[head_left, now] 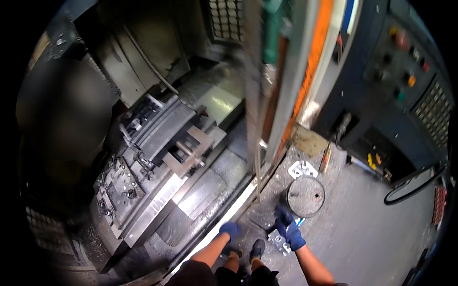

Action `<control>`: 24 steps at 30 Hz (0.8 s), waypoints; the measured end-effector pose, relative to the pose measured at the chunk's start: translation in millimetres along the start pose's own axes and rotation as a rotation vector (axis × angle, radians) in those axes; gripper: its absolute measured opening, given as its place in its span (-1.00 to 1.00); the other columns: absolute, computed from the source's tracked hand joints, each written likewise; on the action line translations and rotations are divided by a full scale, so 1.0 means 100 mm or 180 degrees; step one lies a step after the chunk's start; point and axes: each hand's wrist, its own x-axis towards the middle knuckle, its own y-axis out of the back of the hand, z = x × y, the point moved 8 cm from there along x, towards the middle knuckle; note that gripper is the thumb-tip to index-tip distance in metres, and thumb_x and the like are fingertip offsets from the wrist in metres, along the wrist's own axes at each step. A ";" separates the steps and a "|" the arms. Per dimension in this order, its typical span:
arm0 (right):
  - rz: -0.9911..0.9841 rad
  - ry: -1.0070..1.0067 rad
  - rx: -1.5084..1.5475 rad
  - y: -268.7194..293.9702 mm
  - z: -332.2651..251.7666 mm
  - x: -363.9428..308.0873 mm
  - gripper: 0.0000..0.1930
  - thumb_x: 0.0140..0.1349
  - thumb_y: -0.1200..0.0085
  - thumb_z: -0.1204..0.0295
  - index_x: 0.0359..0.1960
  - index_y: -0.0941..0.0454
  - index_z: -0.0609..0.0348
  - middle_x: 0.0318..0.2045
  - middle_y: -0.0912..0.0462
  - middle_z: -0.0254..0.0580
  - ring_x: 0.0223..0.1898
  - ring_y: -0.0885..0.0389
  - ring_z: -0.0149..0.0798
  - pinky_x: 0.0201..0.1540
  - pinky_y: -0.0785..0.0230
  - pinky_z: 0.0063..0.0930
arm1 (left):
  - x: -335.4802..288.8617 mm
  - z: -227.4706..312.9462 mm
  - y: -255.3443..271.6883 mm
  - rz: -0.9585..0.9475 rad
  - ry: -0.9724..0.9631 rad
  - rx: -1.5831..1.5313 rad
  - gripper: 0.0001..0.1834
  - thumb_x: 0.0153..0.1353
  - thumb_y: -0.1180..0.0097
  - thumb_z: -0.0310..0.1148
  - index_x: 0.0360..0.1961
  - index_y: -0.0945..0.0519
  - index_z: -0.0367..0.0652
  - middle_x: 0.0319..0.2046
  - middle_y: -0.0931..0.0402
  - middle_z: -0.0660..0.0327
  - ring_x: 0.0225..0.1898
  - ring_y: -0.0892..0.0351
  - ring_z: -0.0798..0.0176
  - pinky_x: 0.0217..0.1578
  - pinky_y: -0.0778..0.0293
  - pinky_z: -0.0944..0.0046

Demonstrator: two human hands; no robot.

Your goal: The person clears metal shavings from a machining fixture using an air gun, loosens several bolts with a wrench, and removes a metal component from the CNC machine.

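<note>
My left hand [230, 229], in a blue glove, hangs beside the pale front ledge [224, 214] of a large machine. Its fingers are smeared and partly hidden, and I make out nothing in it. My right hand [289, 229], also gloved in blue, reaches forward with its fingers stretched out and nothing visible in them. Close beyond it stands a round drum [306, 196] with a flat grey top. A silvery machined metal part [277, 242] with holes lies on the floor, partly behind the right hand. A small blue-and-white item [299, 221] shows next to that hand.
Inside the machine are a vise-like fixture [188, 151] and a plate with clamps [125, 183]. Another metal part [303, 169] lies beyond the drum, near a brush-like tool [326, 158]. A dark control cabinet [372, 102] with buttons stands right. A dark blurred shape fills the far left.
</note>
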 end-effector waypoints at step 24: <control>0.1079 0.1032 0.1463 -0.04 -4.06 2.58 -0.81 0.25 -0.11 0.24 -0.29 -0.49 0.06 -0.58 -0.51 -0.41 -0.61 -0.42 -0.52 -0.60 -0.19 -0.66 | -3.68 -1.92 0.99 0.3149 0.0011 -0.5724 -0.75 0.30 0.07 -0.41 -0.18 -0.57 -0.37 -0.25 -0.61 0.10 -0.23 -0.57 0.27 -0.11 -0.47 0.29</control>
